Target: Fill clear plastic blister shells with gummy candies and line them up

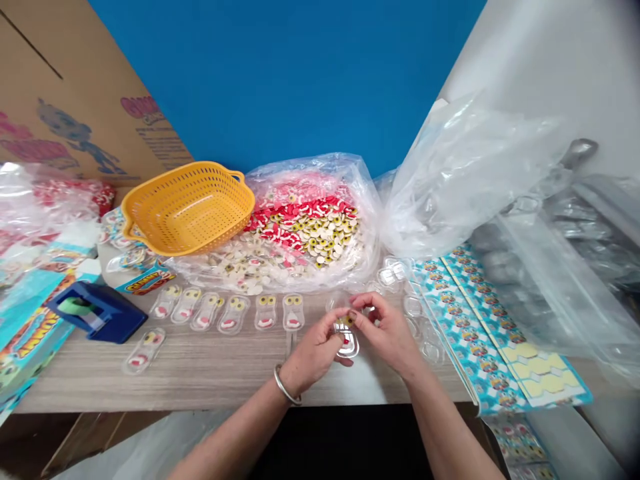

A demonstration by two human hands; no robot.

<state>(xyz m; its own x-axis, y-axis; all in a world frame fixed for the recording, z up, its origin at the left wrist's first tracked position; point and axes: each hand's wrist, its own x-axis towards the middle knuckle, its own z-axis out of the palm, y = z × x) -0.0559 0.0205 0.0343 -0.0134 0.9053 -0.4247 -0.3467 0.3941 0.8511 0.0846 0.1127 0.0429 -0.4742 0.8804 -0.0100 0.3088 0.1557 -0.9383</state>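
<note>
A blue wall (285, 73) is seen behind a wood-grain counter (200, 380), and a large cardboard carton (75, 107) is propped at the left, printed with a cartoon figure and pink lettering that cannot be read at this angle. A yellow plastic basket (187, 207) is rested on the edge of a clear plastic bag (305, 267) heaped with red, white and yellow gummy eyeball sweets (310, 227).

A clear blister shell (347, 340) is held at the front of the counter, directly between the hands, with a yellow and red gummy piece (344, 322) seen at its upper end. It is gripped by both hands: the left hand (313, 353) and the right hand (385, 333) are closed in toward each other, and the fingers (367, 313) are pinched around the shell, partly hiding it. A metal bangle (285, 385) is worn on the left wrist.

Filled eye-shaped blister packs (225, 313) are lined up just left of the hands, and another (144, 350) is laid below that row. Empty clear shells (415, 313) are scattered near the right hand. A blue tape dispenser (97, 310) is placed further left. Printed teal card sheets (480, 333) are laid at the right, their small repeated lettering too blurred to be read.
</note>
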